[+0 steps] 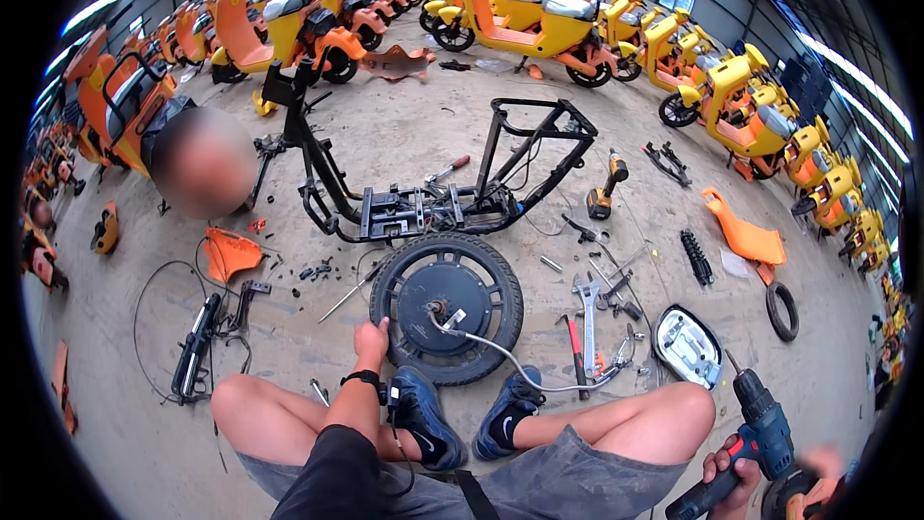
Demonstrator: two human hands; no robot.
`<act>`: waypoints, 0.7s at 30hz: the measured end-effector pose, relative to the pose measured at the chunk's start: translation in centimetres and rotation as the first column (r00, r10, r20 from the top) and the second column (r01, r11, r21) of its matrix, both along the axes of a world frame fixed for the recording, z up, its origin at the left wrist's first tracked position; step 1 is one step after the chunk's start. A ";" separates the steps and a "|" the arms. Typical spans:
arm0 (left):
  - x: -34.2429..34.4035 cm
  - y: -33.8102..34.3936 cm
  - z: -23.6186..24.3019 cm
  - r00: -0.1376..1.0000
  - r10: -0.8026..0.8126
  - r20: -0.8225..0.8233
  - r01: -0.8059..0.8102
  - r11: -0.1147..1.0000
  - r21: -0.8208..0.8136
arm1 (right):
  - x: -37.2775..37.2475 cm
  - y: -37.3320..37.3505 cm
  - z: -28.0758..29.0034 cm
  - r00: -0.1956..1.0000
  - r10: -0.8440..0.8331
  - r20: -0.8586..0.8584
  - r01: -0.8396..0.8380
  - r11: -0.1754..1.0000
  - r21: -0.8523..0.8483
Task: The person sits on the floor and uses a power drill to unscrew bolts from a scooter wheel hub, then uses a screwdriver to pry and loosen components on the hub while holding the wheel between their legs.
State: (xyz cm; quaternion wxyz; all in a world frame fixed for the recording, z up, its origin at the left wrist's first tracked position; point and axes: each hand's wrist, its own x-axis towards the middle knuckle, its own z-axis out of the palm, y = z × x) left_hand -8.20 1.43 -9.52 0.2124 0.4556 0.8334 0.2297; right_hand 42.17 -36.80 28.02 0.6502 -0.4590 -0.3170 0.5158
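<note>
A black hub-motor wheel with a ribbed tyre lies on its side on the floor before my feet. A grey cable runs from its axle to the right. My left hand is closed at the tyre's near left edge; its fingertips are hidden. At the lower right, my right hand is wrapped round the handle of a blue and black cordless drill, its thin bit pointing up and left. Beyond the wheel stands a bare black scooter frame.
An adjustable wrench, a red-handled hammer and a headlight lie right of the wheel. A yellow cordless driver stands near the frame. At left lie a shock absorber and an orange panel. Rows of scooters fill the back.
</note>
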 end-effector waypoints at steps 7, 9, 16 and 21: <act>-0.3 1.1 -4.2 0.988 0.117 0.105 -0.108 0.990 -0.090 | 2.5 -8.9 -3.9 0.881 -0.459 -0.116 0.466 0.884 0.039; -2.0 1.5 -5.3 0.982 0.137 0.133 -0.115 0.980 -0.164 | 2.2 -10.3 -4.4 0.869 -0.480 -0.121 0.489 0.871 0.056; -3.6 2.6 -3.3 0.994 0.024 0.105 -0.014 0.995 -0.097 | -1.8 -12.5 -1.0 0.923 -0.386 0.014 0.383 0.919 0.089; -1.6 0.1 -2.1 0.996 -0.018 0.089 0.024 0.997 -0.074 | -1.5 -10.8 2.0 0.957 -0.291 -0.007 0.286 0.933 0.219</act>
